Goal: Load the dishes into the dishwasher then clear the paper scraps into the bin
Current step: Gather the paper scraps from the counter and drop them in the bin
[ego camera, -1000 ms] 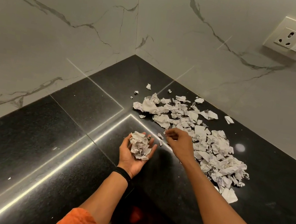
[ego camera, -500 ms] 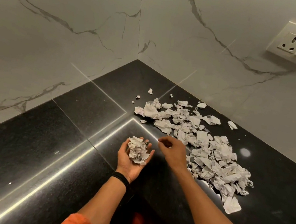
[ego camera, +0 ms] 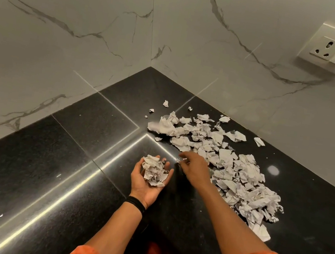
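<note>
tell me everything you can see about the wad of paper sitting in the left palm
The wad of paper is a loose clump of several crumpled white scraps with faint dark print or scribbles. It rests in the cupped, upturned left hand, fingers curled loosely around it, not squeezed shut. The hand hovers above the black countertop, beside the near edge of the big scatter of scraps. The right hand is close beside it, pinching what looks like a small piece, not touching the wad.
</note>
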